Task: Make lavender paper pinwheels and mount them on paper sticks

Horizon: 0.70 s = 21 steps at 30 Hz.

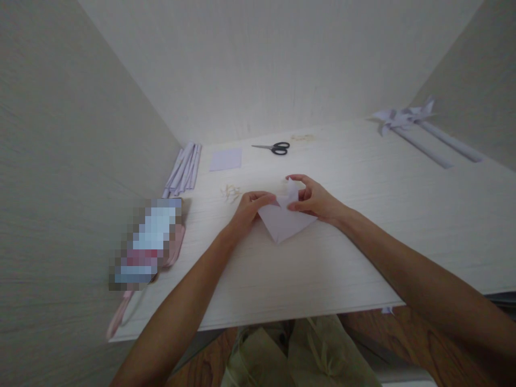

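Observation:
A pale lilac sheet of paper (282, 223) lies on the white table (363, 215), partly folded, with one corner pointing toward me. My left hand (252, 207) presses its fingers down on the sheet's left edge, curled closed. My right hand (312, 199) pinches a raised flap of the same paper at the top, thumb and fingers together. Both forearms reach in from the bottom of the view.
Black-handled scissors (274, 148) and a flat lilac square (226, 159) lie at the back. Rolled paper sticks (184, 167) rest by the left wall, small scraps (230, 192) nearby. Paper pinwheels (403, 118) on long sticks lie at the back right. A blurred object (147, 242) sits left.

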Motion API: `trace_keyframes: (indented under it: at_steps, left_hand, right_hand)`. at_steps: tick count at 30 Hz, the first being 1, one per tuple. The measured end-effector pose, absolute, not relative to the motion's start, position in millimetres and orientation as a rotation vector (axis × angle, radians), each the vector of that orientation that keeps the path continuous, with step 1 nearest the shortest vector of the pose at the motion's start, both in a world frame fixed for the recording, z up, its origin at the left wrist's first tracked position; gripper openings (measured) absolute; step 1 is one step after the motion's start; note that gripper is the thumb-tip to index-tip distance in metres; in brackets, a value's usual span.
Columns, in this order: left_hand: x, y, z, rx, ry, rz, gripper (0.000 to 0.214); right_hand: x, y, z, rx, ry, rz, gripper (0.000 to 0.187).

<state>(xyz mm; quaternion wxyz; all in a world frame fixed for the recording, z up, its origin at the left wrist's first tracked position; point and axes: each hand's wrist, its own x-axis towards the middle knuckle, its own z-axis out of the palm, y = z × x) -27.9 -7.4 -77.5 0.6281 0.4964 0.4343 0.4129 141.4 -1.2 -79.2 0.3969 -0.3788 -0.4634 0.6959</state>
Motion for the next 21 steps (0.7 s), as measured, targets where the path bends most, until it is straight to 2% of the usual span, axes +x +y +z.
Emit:
trace_keyframes:
  at_steps: [4,9,21]
  left_hand:
    - [-31.5,-9.7,-68.8,1.227,0.99,0.712,0.025]
    - [-30.6,-13.0,-66.1,1.376,1.046,0.525,0.02]
    - [-29.2,-14.4,-65.3,1.504,1.123,0.481,0.017]
  right_hand:
    - [148.3,-1.3,-79.2,-0.912,-1.405,1.807,0.074]
    - [150.9,-1.4,-79.4,-0.903,-1.537,1.79,0.071]
    - [150.5,-2.0,-76.1,-0.945,-1.53,1.801,0.07]
